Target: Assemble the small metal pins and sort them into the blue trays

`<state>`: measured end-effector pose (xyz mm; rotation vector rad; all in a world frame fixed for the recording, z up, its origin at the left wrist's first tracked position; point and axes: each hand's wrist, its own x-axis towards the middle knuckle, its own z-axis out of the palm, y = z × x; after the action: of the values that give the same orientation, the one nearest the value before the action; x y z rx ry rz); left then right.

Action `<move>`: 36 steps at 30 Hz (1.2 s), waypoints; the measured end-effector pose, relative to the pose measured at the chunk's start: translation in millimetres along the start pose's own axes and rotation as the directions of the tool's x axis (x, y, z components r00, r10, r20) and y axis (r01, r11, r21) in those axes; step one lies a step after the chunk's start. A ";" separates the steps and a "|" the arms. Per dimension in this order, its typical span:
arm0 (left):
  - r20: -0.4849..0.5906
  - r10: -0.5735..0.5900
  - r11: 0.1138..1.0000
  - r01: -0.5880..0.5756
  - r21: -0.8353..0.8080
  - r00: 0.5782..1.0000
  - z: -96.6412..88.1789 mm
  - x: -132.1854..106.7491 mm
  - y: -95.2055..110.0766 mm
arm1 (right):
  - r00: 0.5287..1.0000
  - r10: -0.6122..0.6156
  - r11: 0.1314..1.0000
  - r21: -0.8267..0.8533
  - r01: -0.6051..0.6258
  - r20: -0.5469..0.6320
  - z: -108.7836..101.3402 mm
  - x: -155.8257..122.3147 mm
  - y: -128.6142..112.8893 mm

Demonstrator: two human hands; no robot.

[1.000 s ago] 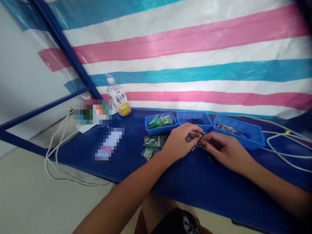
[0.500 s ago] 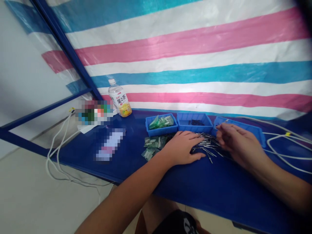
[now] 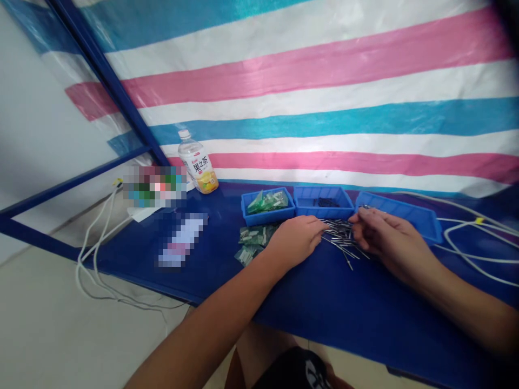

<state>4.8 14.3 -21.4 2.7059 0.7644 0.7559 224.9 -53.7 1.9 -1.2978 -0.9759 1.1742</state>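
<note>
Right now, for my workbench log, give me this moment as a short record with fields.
left hand: fingertips at the edge of the pile of thin metal pins
right hand: fingers at the pile's other side; any grip unclear
surface: blue table
left tray: holds green packets
middle tray: holds dark small parts
behind: plastic fruit-tea bottle

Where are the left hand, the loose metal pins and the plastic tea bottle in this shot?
left hand (image 3: 294, 243): head view, on the back of the hand.
loose metal pins (image 3: 340, 236): head view, on the middle of the pile.
plastic tea bottle (image 3: 197, 167): head view, on the label.
</note>
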 end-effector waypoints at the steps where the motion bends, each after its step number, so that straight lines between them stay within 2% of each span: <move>1: -0.031 -0.019 1.000 0.018 -0.010 0.999 -0.4 -0.2 0.6 | 1.000 0.002 1.000 -0.001 -0.002 0.003 -0.3 0.4 0.3; 4: -0.107 -0.088 0.996 0.085 -0.035 0.990 -2.4 -0.5 2.4 | 1.000 0.006 1.000 -0.013 -0.006 0.014 -1.4 1.2 1.4; 8: -0.145 -0.158 0.987 0.153 -0.046 0.977 -5.6 -0.4 3.2 | 0.999 -0.008 0.999 -0.037 0.009 0.037 -2.6 0.7 2.4; 15: -0.184 -0.198 0.979 0.186 -0.078 0.963 -9.7 0.2 4.0 | 0.997 -0.051 0.996 -0.077 0.055 0.053 -2.5 1.2 4.9; 18: -0.195 -0.182 0.981 0.164 -0.105 0.964 -10.7 1.0 4.8 | 0.993 -0.093 0.979 -0.176 0.105 0.079 -3.7 -0.1 6.0; 21: -0.182 -0.145 0.969 0.102 -0.226 0.973 -8.9 1.8 6.0 | 0.962 -0.259 0.879 -0.392 0.272 0.088 -4.4 -2.8 5.4; 24: -0.162 -0.112 0.936 0.049 -0.349 0.980 -5.7 2.3 8.3 | 0.877 -0.450 0.691 -0.558 0.460 0.165 -4.2 -4.5 4.4; 25: -0.156 -0.110 0.926 0.044 -0.376 0.982 -5.1 2.5 9.3 | 0.856 -0.477 0.643 -0.584 0.496 0.202 -4.2 -4.7 4.4; 27: -0.147 -0.123 0.909 0.052 -0.413 0.981 -5.4 2.9 11.3 | 0.841 -0.480 0.593 -0.615 0.520 0.248 -4.4 -4.6 4.9; 30: -0.143 -0.147 0.905 0.075 -0.419 0.979 -8.4 3.9 14.2 | 0.859 -0.444 0.603 -0.625 0.497 0.255 -5.4 -4.2 7.1; 36: -0.158 -0.137 0.898 0.055 -0.436 0.978 -10.5 5.2 16.8 | 0.904 -0.366 0.693 -0.584 0.422 0.219 -9.3 -2.4 14.5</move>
<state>10.0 3.8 -4.5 2.2083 0.6690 1.0275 232.4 -58.9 -12.9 -1.4363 -1.7142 0.5735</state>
